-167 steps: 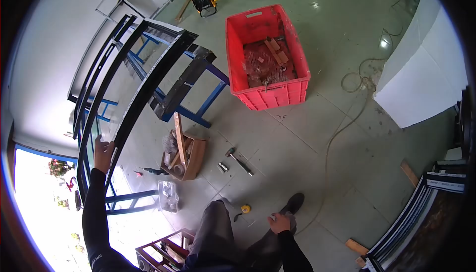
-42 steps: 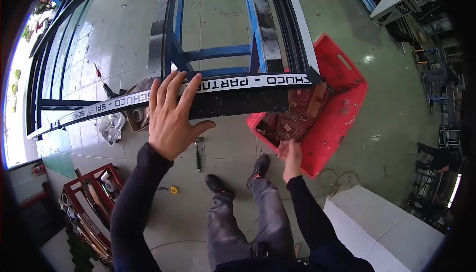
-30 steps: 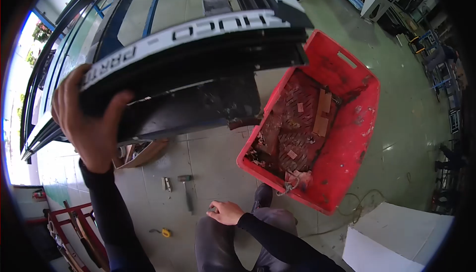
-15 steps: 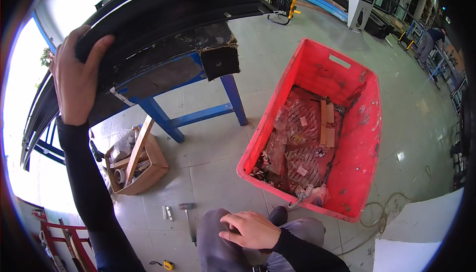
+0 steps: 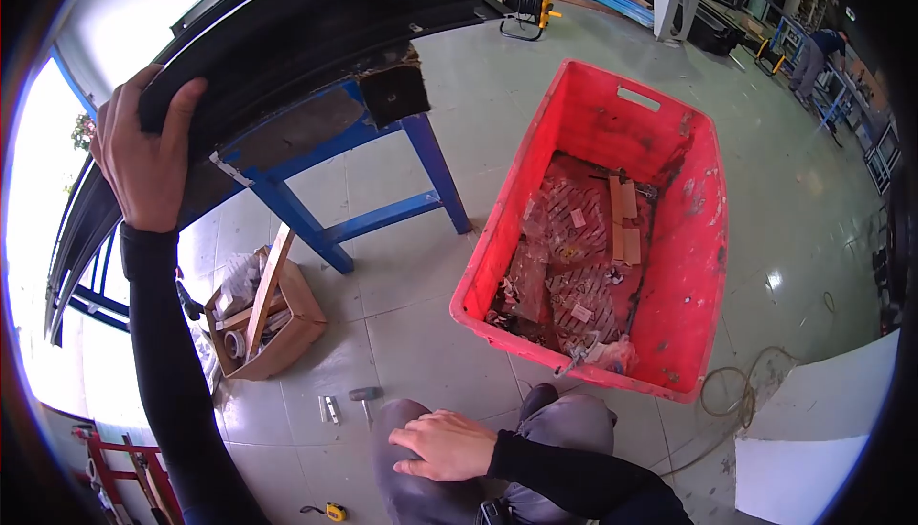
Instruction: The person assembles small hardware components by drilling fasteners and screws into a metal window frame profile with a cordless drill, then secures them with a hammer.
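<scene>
At the upper left my left hand (image 5: 146,150) is wrapped over the edge of a long black profile (image 5: 287,42), thumb on its near face. The profile lies on a blue trestle (image 5: 387,216) with a dark padded top. Low in the middle, my right hand (image 5: 448,445) rests on my knee, its fingers partly spread and nothing visible in them. A hammer (image 5: 364,395) lies on the floor just beyond that knee.
A large red crate (image 5: 677,305) with plastic film and cardboard stands right of centre. A cardboard box (image 5: 292,339) of scraps sits below the trestle. A tape measure (image 5: 335,512), a cable reel (image 5: 525,5) and a distant person (image 5: 816,58) also show.
The view has shifted slightly. My right hand has moved a little left over my knee. My left hand keeps its hold on the black profile.
</scene>
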### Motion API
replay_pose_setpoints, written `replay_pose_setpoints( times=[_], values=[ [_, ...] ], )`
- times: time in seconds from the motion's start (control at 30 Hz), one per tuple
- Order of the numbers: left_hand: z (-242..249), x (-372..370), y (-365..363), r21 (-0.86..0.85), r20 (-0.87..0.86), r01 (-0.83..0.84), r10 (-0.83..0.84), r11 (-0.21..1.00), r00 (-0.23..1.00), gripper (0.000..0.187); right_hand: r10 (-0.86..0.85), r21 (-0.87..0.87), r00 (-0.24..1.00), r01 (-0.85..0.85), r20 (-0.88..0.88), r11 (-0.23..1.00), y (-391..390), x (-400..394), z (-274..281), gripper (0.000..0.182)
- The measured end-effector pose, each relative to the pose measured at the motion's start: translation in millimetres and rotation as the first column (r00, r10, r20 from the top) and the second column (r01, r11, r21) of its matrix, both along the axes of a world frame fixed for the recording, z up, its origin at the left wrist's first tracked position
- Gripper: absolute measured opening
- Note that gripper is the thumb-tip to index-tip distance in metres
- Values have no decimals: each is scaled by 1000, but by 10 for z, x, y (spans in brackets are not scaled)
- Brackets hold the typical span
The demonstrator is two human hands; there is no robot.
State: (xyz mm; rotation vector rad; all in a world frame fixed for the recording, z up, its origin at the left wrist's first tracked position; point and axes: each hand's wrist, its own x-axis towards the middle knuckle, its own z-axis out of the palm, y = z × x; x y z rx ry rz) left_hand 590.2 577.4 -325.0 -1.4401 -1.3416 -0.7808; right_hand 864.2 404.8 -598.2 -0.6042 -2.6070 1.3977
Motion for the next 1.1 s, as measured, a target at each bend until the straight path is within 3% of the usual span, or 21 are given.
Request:
replay_pose_setpoints(
  times=[0.17, 0.27, 0.3, 0.4, 0.5, 0.57, 0.63, 0.7, 0.8, 0.87, 0.9, 0.93, 1.0, 1.03, 1.1],
  values=[
    [5, -87, 45, 7, -7, -55, 55, 998, 998, 51, 45, 15, 999, -44, -22, 999, -35, -40, 52, 46],
    [-17, -65, 71, 11, 109, -55, 54, 998, 993, 50, 36, 30, 997, -34, -73, 999, -48, -47, 86, 45],
    [-23, -100, 86, 45, 59, -52, 49, 998, 997, 48, 32, 37, 995, -29, -96, 999, -49, -46, 88, 45],
    [6, -251, 72, -77, -71, -178, 173, 981, 982, 49, 39, 37, 991, -34, -131, 999, -27, -39, 113, 45],
    [-45, -149, 86, 11, 93, -29, 28, 1000, 995, 42, 55, 27, 990, -52, -127, 998, 9, -48, 104, 45],
    [-44, -253, 77, 23, -135, -84, 86, 996, 987, 41, 66, 25, 991, -63, -116, 998, 24, -46, 85, 46],
    [-29, -255, 68, 47, -186, -97, 104, 994, 977, 41, 74, 27, 992, -72, -105, 997, 52, -39, 50, 46],
    [-47, -145, 66, 74, -62, -77, 81, 994, 995, 41, 75, 19, 994, -74, -78, 997, 111, -23, 60, 46],
    [-26, -13, 7, 14, 5, 43, -43, 999, 999, 45, -11, -14, 995, 9, -94, 1000, 175, 40, 51, 45],
    [-49, 112, 3, 45, 35, 74, -75, 996, 997, 61, -12, 25, 989, 16, -144, 1000, 212, 36, 43, 46],
    [-45, 191, -68, 2, 104, 172, -172, 985, 980, 62, -9, -37, 996, 6, -89, 999, 269, 24, 148, 48],
    [-44, 163, -71, 60, 34, 171, -173, 983, 984, 56, -37, -48, 997, 35, -62, 998, 281, 10, 211, 45],
    [-21, 149, -136, 109, 402, 524, -519, 845, 754, 51, -206, -80, 956, 193, -211, 978, 306, -49, 222, 40],
    [-36, -31, -189, 237, 89, 2, -24, 972, 996, 49, -317, -96, 911, 302, -263, 948, 357, -78, 278, 39],
    [70, -385, -440, 439, 61, -151, 139, 886, 988, 45, -339, 68, 811, 418, -478, 906, 590, -45, 624, 43]
  ],
)
